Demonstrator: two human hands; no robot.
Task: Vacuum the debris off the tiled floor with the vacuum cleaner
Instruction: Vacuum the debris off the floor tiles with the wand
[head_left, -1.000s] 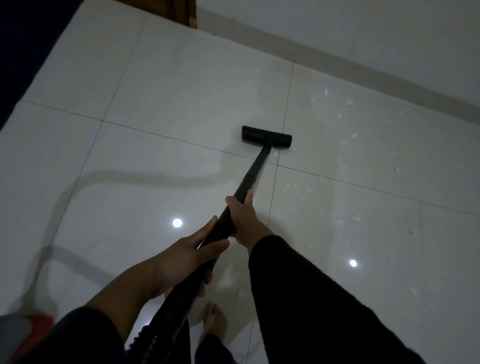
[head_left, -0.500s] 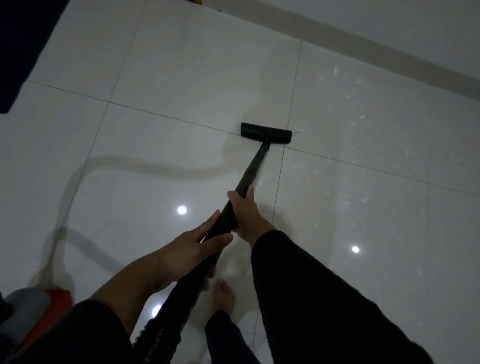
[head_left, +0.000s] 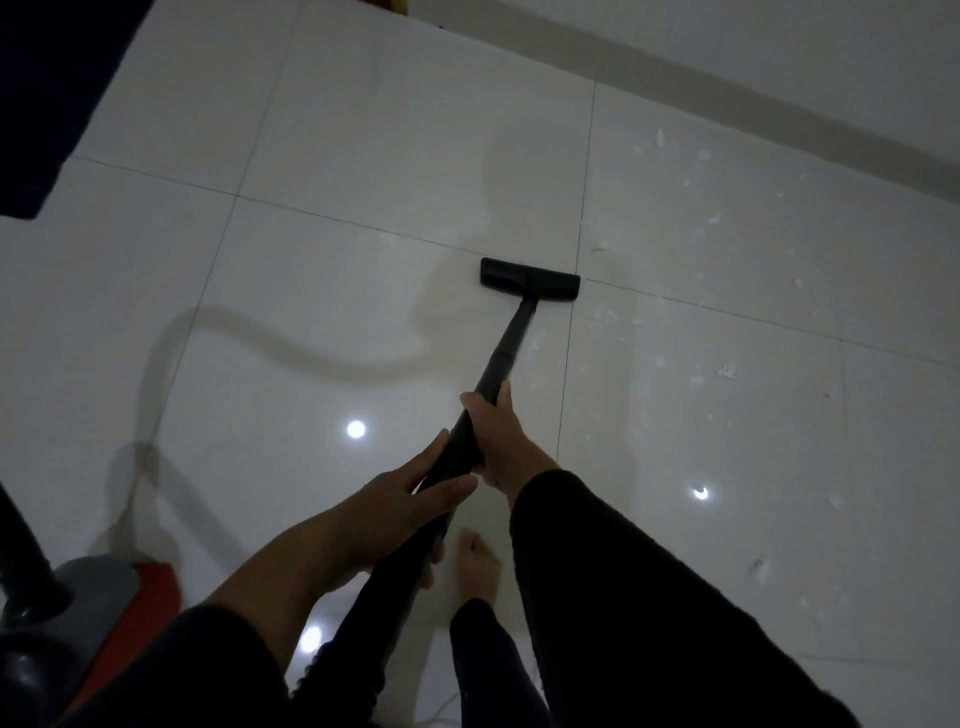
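Because the debris (head_left: 727, 371) lies almost wholly to the right of the nozzle (head_left: 529, 279), that sideways offset is what I judge my next sweep turns on. The white scraps are scattered over the two tiles right of the grout line, from near the wall down toward my right sleeve, with a few flecks just beside the wand (head_left: 511, 343). The nozzle sits flat on the tiled floor (head_left: 363, 156), its right end touching that grout line, its long side running left to right across my view. The wand runs back from it toward me, tilted down and slightly leftward. My right hand (head_left: 498, 441) is the forward one, fingers wrapped tight round the wand; my left hand (head_left: 395, 514) grips lower down, thumb over the top and fingers curled underneath. So the right hand is nearer the scraps and I would steer the head rightward from there. A bare foot (head_left: 475, 564) stands just behind the hands. At the lower left is the grey and red vacuum body (head_left: 104, 587), well apart from the nozzle.
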